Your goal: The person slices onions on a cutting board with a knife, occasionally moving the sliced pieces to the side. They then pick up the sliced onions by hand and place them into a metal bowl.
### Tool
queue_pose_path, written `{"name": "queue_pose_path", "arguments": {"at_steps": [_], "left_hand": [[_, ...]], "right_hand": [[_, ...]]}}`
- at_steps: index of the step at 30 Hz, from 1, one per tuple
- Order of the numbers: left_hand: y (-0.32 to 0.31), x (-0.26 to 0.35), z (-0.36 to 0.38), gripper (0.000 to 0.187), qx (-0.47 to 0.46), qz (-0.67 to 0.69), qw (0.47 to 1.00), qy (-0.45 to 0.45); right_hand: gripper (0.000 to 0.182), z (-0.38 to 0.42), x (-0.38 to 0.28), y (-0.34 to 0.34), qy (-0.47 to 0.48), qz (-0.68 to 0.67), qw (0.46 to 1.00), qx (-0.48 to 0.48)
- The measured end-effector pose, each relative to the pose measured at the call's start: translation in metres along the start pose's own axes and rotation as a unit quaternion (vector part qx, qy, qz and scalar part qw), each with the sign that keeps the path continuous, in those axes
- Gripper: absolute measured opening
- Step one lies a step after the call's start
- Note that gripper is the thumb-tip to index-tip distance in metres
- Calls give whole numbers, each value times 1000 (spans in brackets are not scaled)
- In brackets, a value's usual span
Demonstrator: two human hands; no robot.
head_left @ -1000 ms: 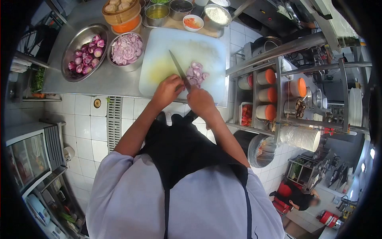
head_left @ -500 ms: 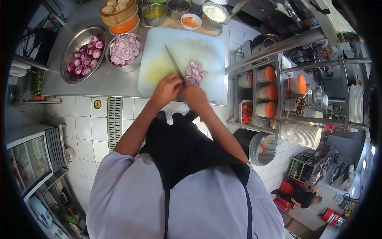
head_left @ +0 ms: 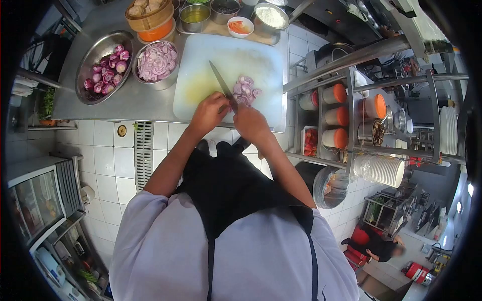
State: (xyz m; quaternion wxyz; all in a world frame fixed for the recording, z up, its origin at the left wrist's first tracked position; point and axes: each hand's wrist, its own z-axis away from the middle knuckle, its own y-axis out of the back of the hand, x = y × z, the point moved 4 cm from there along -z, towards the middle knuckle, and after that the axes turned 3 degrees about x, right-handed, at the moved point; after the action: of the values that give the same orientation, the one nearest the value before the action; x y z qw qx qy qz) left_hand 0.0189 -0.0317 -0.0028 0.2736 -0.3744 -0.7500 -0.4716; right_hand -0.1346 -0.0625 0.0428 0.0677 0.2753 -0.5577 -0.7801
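Observation:
My right hand (head_left: 251, 123) is closed round the handle of a kitchen knife (head_left: 220, 78), whose blade points away and to the left over a white cutting board (head_left: 201, 54). Close against the left side of the blade, my left hand (head_left: 208, 113) has its fingers curled on a piece of red onion, mostly hidden by them. Sliced red onion (head_left: 245, 90) lies in a small heap right of the blade. To the left, a metal pot (head_left: 159, 85) holds many onion slices, and a steel colander bowl (head_left: 86, 65) holds whole peeled red onions (head_left: 107, 75).
Along the back stand a bamboo steamer (head_left: 148, 16), a pot of yellowish liquid (head_left: 195, 19), a white bowl with orange-red pieces (head_left: 241, 27) and a bowl of white powder (head_left: 271, 17). Shelves with orange-lidded tubs (head_left: 337, 116) are at right. Another person (head_left: 381, 246) is far off, lower right.
My right hand and the knife have shifted slightly to the right, with the blade still beside my left fingers. The left hand stays nearly in place.

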Motion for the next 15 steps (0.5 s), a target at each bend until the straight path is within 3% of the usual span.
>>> {"name": "queue_pose_path", "arguments": {"at_steps": [15], "left_hand": [[2, -1, -1, 17, -26, -19, 999, 10]], "right_hand": [[23, -4, 1, -20, 17, -3, 999, 33]]}}
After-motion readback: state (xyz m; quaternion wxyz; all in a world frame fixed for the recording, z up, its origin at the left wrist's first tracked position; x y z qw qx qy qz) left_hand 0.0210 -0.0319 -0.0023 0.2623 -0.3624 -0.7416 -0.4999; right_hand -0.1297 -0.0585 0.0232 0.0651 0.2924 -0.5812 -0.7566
